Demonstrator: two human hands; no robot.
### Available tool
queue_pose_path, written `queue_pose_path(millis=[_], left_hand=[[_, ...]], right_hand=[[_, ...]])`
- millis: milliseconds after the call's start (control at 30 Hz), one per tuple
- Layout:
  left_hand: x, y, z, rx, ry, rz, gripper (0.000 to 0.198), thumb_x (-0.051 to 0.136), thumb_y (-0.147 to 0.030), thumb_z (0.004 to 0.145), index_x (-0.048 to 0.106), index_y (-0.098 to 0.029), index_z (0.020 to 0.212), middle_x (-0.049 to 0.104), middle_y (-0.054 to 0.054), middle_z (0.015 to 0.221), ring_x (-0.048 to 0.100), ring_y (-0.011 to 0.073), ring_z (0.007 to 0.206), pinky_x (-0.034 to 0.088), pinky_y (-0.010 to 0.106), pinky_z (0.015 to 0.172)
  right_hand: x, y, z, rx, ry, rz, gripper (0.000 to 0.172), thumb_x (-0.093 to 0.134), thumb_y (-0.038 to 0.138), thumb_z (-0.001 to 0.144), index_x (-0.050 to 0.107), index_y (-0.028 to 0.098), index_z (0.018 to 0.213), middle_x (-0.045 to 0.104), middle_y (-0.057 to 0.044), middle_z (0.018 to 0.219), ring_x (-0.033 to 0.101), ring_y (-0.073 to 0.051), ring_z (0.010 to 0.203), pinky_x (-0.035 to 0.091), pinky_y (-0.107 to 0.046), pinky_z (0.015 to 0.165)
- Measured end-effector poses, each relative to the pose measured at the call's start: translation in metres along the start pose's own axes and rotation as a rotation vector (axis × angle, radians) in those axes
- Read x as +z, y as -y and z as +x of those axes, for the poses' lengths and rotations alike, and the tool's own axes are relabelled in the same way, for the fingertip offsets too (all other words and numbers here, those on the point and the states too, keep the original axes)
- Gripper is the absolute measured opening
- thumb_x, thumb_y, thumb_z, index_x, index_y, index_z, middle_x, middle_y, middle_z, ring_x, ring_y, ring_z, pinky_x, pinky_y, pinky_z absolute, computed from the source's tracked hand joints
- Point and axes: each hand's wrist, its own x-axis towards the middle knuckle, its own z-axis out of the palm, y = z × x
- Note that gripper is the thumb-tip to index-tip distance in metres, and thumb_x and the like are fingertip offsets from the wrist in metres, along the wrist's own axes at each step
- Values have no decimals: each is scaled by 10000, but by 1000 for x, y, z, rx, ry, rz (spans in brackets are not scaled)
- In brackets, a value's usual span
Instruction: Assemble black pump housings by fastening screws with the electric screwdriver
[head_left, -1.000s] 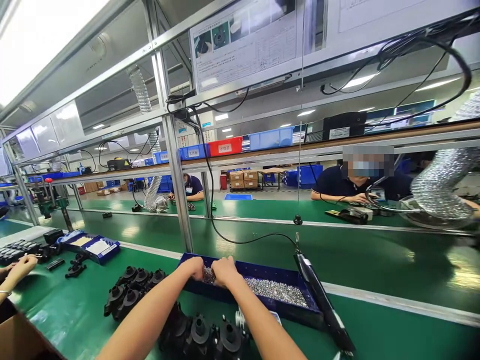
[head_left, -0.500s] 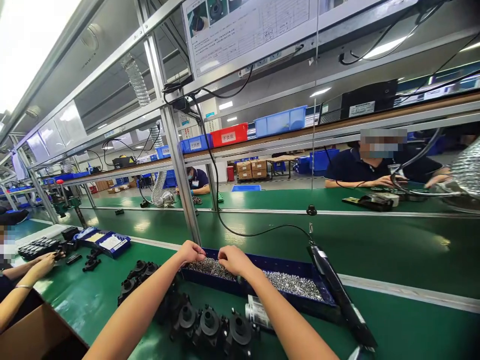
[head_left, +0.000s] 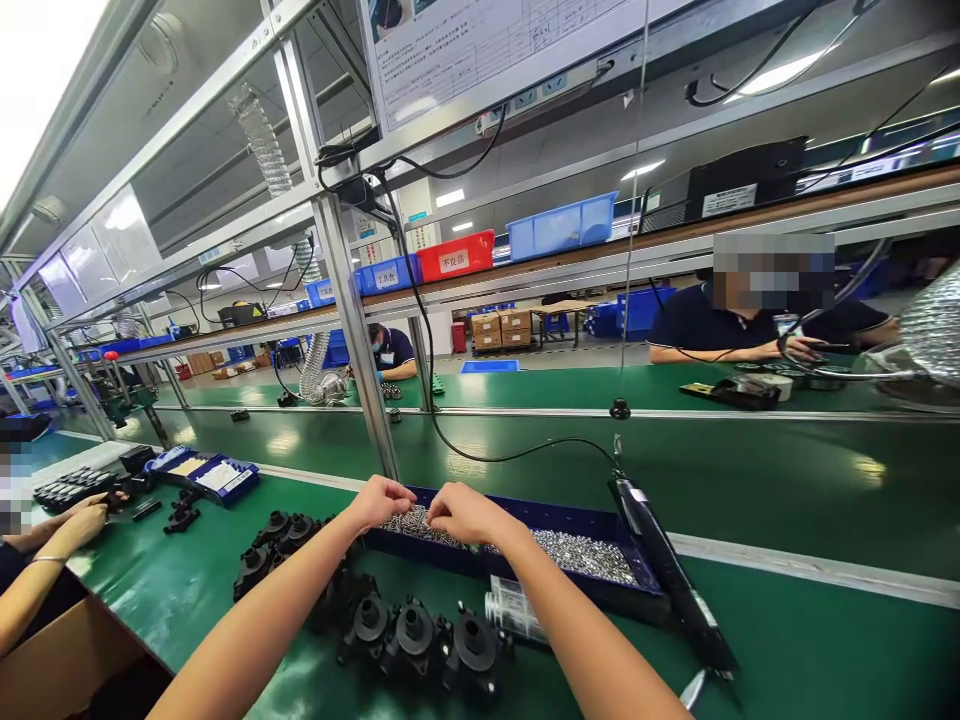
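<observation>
My left hand and my right hand hover close together over the left end of a dark blue tray full of small silver screws. Both hands have their fingers curled in a pinch above the screw pile; what they hold is too small to make out. Black plastic parts stand in a row on the green bench just in front of the tray. An electric screwdriver hangs on a cord at the tray's right end.
A co-worker's hands work at the left beside a black keypad tray and a blue tray. More black parts lie at the left. A steel post rises behind the tray. Across the green conveyor other people sit.
One second ago both hands gripped a clump of screws at the tray's front edge. They have since lifted and parted slightly over the pile. The view has tilted a little upward.
</observation>
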Motion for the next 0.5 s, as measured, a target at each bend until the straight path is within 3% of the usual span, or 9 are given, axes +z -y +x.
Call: queue_pose_path(millis=[67,133,233,400,500], left_hand=[[2,-4,-13,59,-17,-9,252,791,-345,845,726,-126,951,730,34,845,686,181,800,551,332,781],[3,-7,-29,106,-34,-22,345,820,-320,777,731,-121,1044,730,27,776,681,191,781,520,316,773],[3,-14,-57,145,-35,-33,463,774,-296,771,665,-134,1190,719,4,737,668,179,741,493,297,745],[8,-25,-105,163,41,21,160,742,-256,745,717,-149,861,730,24,756,646,171,729,471,269,697],[15,-30,-125,188,33,82,82,716,-192,748,738,-163,821,746,19,807,640,168,772,470,266,740]], right_hand=[[-6,11,-13,-47,108,31,238,714,168,842,797,210,1060,818,-25,988,758,-198,894,541,-248,752],[-9,23,-25,-79,218,42,327,783,197,754,798,244,1078,821,11,903,759,-190,799,501,-225,619],[-8,38,-36,-82,292,9,417,832,217,695,786,248,1108,813,18,849,745,-194,762,442,-231,562],[-4,52,-40,-53,284,-84,474,845,157,670,769,216,1134,804,-8,861,732,-210,790,409,-248,575],[-2,58,-39,-47,281,-123,468,850,149,667,769,220,1122,795,-3,855,726,-210,782,401,-249,572]])
